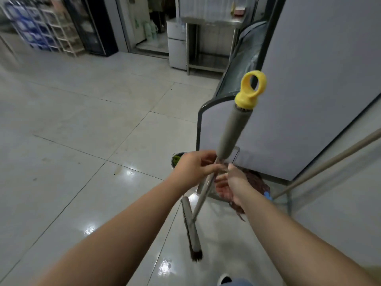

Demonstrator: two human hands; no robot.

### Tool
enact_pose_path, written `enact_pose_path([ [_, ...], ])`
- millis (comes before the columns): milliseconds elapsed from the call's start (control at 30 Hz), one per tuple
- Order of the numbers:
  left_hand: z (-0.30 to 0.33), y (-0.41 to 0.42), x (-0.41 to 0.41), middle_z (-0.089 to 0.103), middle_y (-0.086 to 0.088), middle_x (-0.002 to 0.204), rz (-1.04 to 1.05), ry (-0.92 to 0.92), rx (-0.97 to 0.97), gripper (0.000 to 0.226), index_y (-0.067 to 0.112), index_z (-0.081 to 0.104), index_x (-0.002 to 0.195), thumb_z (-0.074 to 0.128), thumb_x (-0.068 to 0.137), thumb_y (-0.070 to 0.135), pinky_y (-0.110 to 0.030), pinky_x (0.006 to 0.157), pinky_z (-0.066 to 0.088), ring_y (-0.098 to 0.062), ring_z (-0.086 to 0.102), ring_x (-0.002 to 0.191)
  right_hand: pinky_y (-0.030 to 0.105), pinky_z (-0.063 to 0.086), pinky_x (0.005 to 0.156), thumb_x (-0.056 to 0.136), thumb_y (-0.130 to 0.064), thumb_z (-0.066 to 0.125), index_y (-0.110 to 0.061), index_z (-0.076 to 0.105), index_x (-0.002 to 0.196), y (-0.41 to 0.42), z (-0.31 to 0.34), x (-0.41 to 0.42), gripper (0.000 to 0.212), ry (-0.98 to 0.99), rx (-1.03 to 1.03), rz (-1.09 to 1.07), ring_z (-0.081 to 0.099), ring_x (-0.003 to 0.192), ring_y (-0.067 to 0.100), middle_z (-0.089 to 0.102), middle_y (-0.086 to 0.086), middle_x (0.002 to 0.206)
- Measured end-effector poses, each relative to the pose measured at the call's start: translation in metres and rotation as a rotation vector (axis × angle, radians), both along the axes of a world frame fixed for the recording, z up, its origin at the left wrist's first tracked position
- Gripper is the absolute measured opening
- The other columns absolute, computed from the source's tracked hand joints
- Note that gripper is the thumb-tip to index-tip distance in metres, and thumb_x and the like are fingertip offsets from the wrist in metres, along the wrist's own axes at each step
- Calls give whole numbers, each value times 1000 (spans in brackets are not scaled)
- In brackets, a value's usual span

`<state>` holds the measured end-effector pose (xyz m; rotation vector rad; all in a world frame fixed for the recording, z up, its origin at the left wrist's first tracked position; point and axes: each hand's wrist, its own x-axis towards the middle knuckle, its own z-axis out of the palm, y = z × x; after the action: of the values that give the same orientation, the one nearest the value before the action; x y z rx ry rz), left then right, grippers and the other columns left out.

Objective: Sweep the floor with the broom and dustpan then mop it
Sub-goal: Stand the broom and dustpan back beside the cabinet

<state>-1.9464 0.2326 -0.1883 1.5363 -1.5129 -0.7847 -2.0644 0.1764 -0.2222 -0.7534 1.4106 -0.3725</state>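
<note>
A broom stands tilted in front of me, with a grey grip (233, 129) topped by a yellow ring cap (251, 89). Its flat head (191, 226) with dark bristles rests on the tiled floor (82, 124). My left hand (195, 166) is closed around the metal shaft just below the grip. My right hand (231, 184) is beside the shaft, palm showing and fingers apart, holding nothing that I can see. Behind my right hand a mop with reddish-brown strands (257, 182) lies on the floor, its wooden pole (329, 162) slanting up to the right. A thin grey frame (236, 153), perhaps the dustpan handle, is partly hidden behind my hands.
A tall grey cabinet (309, 100) stands close on the right, with a curved glass counter (243, 65) behind it. A steel table (208, 67) and small white fridge (177, 46) are at the back. Shelves (41, 32) stand far left. A dark object with green (176, 158) sits by the cabinet.
</note>
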Motion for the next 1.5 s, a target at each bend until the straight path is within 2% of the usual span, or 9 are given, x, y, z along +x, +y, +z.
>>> enact_pose_path([
  [100, 10, -9, 26, 74, 2, 87, 74, -64, -6, 18, 16, 72, 95, 72, 78, 23, -24, 78, 55, -3, 67, 80, 30, 49, 59, 96, -16, 46, -13, 58, 87, -8, 17, 10, 15, 145, -290, 290, 54, 63, 18, 54, 3, 71],
  [167, 16, -20, 35, 73, 0, 85, 84, -117, -9, 18, 13, 71, 95, 70, 81, 24, -19, 75, 52, -5, 66, 78, 30, 49, 77, 91, -15, 54, -24, 58, 105, -12, 21, 10, 17, 185, -496, 584, 58, 83, 14, 59, -4, 90],
  [233, 20, -32, 38, 68, 7, 79, 69, -146, -4, 18, 14, 72, 96, 70, 82, 25, -6, 67, 46, 8, 60, 69, 24, 47, 72, 89, -24, 59, -24, 58, 116, -14, 22, 12, 27, 218, -560, 731, 57, 84, 7, 62, -9, 94],
  [433, 14, -81, 36, 70, 1, 78, 42, -78, 40, 15, 11, 71, 85, 74, 78, 23, -16, 73, 48, 2, 60, 69, 13, 34, 55, 91, -32, 58, -19, 63, 110, -57, 11, 26, 24, 313, -679, 548, 50, 72, 3, 56, -13, 82],
  [600, -16, -127, 48, 68, 3, 82, 230, 502, 197, 16, 10, 64, 103, 58, 90, 19, -14, 70, 54, -2, 67, 71, 9, 28, 41, 92, -34, 55, -25, 54, 82, -107, -17, 35, 14, 382, -801, 410, 44, 58, -4, 48, -17, 64],
  [800, -96, -145, 48, 66, -2, 76, 536, 809, 605, 31, 12, 65, 91, 48, 94, 38, -27, 72, 48, -16, 59, 73, 13, 32, 37, 93, -32, 54, -15, 52, 79, -190, -26, 42, 22, 452, -789, 349, 41, 52, 1, 46, -9, 59],
  [933, -114, -176, 60, 65, 0, 68, 575, 837, 677, 30, 12, 62, 89, 47, 95, 38, -23, 62, 47, -12, 58, 63, 16, 25, 42, 91, -35, 56, -16, 52, 80, -231, -38, 57, 22, 498, -726, 316, 42, 53, 1, 47, -9, 61],
  [1133, -137, -229, 128, 61, -1, 72, 512, 632, 715, 23, 14, 61, 82, 47, 96, 25, -23, 65, 43, -12, 55, 65, 27, 36, 64, 92, -31, 56, -5, 60, 96, -276, -77, 99, 27, 626, -553, 259, 60, 86, 31, 63, 13, 90],
  [1500, -182, -356, 225, 66, -13, 80, 89, 74, 747, 38, 1, 64, 81, 55, 90, 37, -26, 68, 45, -21, 59, 75, 32, 41, 82, 91, -32, 57, -2, 66, 104, -355, -139, 151, 34, 700, -426, -24, 56, 108, 33, 66, 17, 109],
])
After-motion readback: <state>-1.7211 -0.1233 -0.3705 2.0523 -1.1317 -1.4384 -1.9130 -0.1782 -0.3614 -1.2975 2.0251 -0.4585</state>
